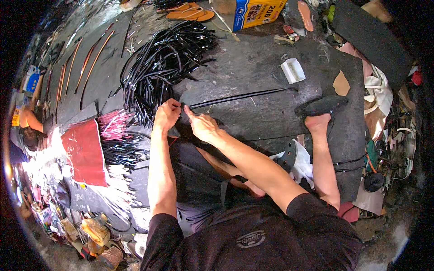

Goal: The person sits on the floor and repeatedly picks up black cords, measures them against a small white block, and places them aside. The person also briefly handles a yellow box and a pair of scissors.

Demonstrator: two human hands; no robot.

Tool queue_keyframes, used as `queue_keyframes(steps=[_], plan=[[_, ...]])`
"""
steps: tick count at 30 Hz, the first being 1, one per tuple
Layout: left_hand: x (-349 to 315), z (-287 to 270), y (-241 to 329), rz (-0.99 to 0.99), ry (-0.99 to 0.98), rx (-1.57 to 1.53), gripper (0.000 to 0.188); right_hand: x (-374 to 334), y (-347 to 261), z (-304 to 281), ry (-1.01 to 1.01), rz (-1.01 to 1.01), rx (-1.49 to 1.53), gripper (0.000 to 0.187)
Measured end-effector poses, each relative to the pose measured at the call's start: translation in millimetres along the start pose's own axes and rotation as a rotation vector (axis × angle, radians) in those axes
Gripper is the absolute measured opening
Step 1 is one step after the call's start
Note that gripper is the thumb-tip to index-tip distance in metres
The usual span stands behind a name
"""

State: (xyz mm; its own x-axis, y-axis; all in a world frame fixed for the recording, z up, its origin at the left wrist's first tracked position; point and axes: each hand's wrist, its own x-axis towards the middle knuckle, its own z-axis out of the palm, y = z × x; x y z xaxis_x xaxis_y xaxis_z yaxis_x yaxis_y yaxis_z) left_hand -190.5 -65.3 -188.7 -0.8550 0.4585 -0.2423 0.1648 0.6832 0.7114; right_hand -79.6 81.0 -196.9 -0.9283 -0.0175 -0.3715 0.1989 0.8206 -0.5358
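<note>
A few long, glossy black straps (244, 96) lie side by side across the dark work surface, running rightward from my hands. My left hand (167, 115) is closed in a pinch at their left end. Close beside it, my right hand (204, 127) grips the same end, its thumb and finger pressed together. The exact tips between the fingers are too small to make out. Just beyond my left hand is a big tangled heap of similar black straps (158, 63).
A shoe form (326, 105) is by my foot. Past it stand a white tray (293, 71) and a tan scrap (341, 84). Flip-flops (191, 12) and a yellow box (257, 14) sit at the back. A red sheet (84, 152) partly covers coloured strips. Another person's arm (30, 106) shows far left.
</note>
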Motion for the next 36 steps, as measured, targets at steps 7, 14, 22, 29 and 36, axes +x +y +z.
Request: queue_keyframes(steps=[7, 14, 22, 29, 36], plan=[[7.6, 2.9, -4.2, 0.013, 0.114, -0.012, 0.021, -8.5, 17.0, -23.6, 0.011, 0.032, -0.252, 0.070], [12.8, 12.7, 0.9, -0.010, 0.085, 0.148, 0.015, 0.9, -6.4, -25.4, 0.092, -0.068, -0.122, 0.044], [15.7, 12.7, -1.8, 0.052, 0.034, 0.169, 0.014, -78.9, 158.1, -202.3, 0.963, 0.246, -0.128, 0.048], [21.1, 12.7, -7.3, 0.057, 0.054, 0.191, 0.012, -92.2, 252.0, -256.5, 0.557, 0.464, -0.380, 0.085], [22.1, 14.7, -3.7, 0.126, 0.103, 0.201, 0.011, -81.3, 260.9, -252.0, 0.601, 0.387, -0.400, 0.078]])
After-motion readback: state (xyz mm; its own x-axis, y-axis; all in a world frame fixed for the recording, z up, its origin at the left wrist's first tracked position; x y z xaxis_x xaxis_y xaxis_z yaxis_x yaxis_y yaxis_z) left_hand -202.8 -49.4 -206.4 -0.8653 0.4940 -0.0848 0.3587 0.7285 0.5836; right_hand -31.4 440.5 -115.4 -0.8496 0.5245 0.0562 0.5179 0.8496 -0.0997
